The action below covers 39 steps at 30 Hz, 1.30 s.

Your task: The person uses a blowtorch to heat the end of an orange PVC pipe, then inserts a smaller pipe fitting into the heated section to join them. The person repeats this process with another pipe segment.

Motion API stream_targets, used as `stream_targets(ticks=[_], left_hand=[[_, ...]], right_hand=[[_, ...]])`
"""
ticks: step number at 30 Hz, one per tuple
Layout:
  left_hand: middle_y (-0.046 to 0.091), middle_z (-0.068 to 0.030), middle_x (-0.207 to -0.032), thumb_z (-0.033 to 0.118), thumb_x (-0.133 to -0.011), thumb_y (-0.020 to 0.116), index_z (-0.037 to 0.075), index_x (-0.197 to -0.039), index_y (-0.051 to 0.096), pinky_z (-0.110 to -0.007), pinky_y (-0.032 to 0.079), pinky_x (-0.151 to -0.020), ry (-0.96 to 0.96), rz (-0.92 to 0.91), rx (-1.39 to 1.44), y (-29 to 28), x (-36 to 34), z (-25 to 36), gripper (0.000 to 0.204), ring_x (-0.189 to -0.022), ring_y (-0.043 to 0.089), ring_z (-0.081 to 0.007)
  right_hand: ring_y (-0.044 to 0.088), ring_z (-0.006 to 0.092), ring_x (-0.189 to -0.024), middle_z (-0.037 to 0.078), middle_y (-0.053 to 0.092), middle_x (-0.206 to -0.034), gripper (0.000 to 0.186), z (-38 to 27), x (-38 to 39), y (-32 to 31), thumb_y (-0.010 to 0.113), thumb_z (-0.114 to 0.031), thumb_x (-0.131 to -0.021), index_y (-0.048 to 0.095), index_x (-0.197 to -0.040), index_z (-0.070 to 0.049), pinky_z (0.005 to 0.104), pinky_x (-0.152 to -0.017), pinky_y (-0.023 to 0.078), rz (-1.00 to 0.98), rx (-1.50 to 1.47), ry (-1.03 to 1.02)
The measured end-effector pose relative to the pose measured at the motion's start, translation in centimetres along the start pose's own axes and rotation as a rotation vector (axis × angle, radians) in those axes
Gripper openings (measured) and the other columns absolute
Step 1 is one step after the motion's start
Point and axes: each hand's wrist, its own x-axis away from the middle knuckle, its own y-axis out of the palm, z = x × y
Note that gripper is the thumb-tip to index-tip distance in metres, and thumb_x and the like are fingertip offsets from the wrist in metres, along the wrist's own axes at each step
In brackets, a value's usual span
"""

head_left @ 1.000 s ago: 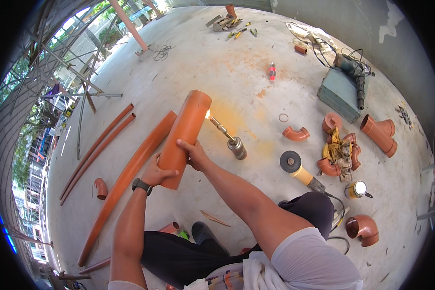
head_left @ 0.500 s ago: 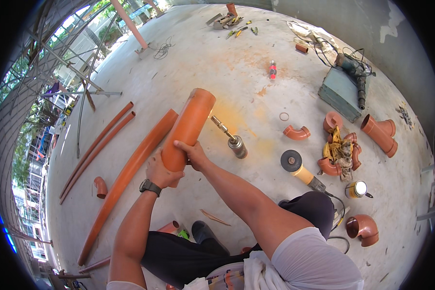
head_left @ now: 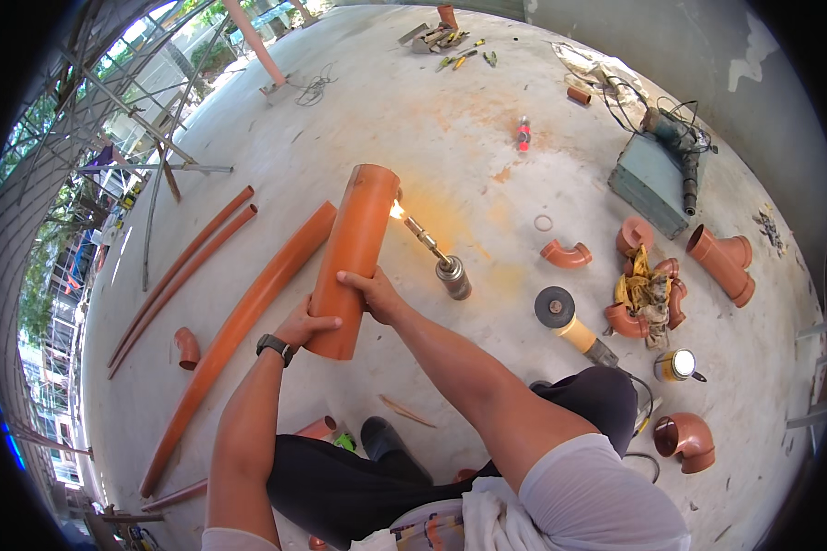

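A short, wide orange plastic pipe (head_left: 360, 220) is held up and tilted between my two hands. My left hand (head_left: 309, 328) grips its lower left side, thumb across the front. Higher on the right side, my right hand (head_left: 373, 296) wraps round it, with its far fingers hidden behind the pipe. A gas torch (head_left: 453, 277) stands on the floor just to the right, its nozzle pointing up toward the pipe's far end. A bright flame (head_left: 397, 210) shows at the nozzle, beside or touching the pipe wall near that end.
A long orange pipe (head_left: 239, 349) and thinner pipes (head_left: 184, 271) lie to the left. On the right are an angle grinder (head_left: 570, 321), elbow fittings (head_left: 567, 254), a branch fitting (head_left: 721, 264), an open can (head_left: 675, 365) and a grey-green toolbox (head_left: 651, 184) with a drill (head_left: 680, 138).
The pipe has turned more upright, and its far end has shifted slightly left. A flame is now visible at the torch nozzle. My left hand has shifted its hold on the pipe.
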Motion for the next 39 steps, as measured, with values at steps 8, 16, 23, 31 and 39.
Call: stream_targets(ticks=[8, 16, 23, 31, 39], left_hand=[[0.060, -0.0227, -0.147, 0.045, -0.058, 0.104, -0.007, -0.156, 0.036, -0.041, 0.053, -0.110, 0.044, 0.221, -0.375, 0.9, -0.3, -0.5, 0.130, -0.133, 0.063, -0.0304], [0.055, -0.0293, -0.149, 0.055, -0.055, 0.100, -0.007, -0.159, 0.032, -0.046, 0.050, -0.113, -0.008, 0.400, -0.711, 4.1, 0.2, 1.0, 0.139, -0.138, 0.058, -0.0377], [0.057, -0.0243, -0.149, 0.048, -0.066, 0.098, -0.003, -0.159, 0.039, -0.044, 0.049, -0.115, 0.087, 0.267, -0.455, 2.3, -0.6, -0.1, 0.122, -0.135, 0.060, -0.0333], [0.061, -0.0159, -0.145, 0.025, -0.076, 0.093, -0.003, -0.158, 0.038, -0.040, 0.050, -0.113, -0.058, -0.138, 0.099, -0.4, -0.3, 0.0, 0.103, -0.132, 0.061, -0.0255], [0.060, -0.0213, -0.146, 0.040, -0.060, 0.101, -0.007, -0.156, 0.037, -0.040, 0.052, -0.111, 0.060, 0.180, -0.293, 1.6, -1.3, 0.1, 0.125, -0.133, 0.063, -0.0291]], right_hand=[[0.072, 0.0303, -0.116, 0.020, 0.069, -0.128, 0.077, 0.7, -0.3, -0.1, 0.089, -0.042, -0.088, 0.057, -0.140, 0.004, 0.0445, -0.092, 0.065, 0.018, -0.016, -0.003], [0.073, 0.0299, -0.114, 0.020, 0.067, -0.130, 0.079, 1.7, -0.7, -1.0, 0.087, -0.043, -0.090, 0.052, -0.145, 0.002, 0.0448, -0.089, 0.066, 0.028, 0.019, -0.003], [0.068, 0.0284, -0.121, 0.017, 0.066, -0.135, 0.080, 1.1, -0.8, -1.3, 0.087, -0.041, -0.089, 0.050, -0.147, 0.000, 0.0443, -0.098, 0.060, 0.019, -0.026, -0.012], [0.069, 0.0306, -0.118, 0.017, 0.067, -0.131, 0.080, 0.5, 0.3, -0.8, 0.086, -0.046, -0.088, 0.052, -0.146, -0.001, 0.0460, -0.093, 0.062, -0.074, -0.118, 0.056], [0.071, 0.0297, -0.116, 0.018, 0.066, -0.133, 0.082, -0.1, -0.2, -1.0, 0.085, -0.049, -0.090, 0.051, -0.146, 0.000, 0.0449, -0.091, 0.064, -0.036, -0.053, 0.035]])
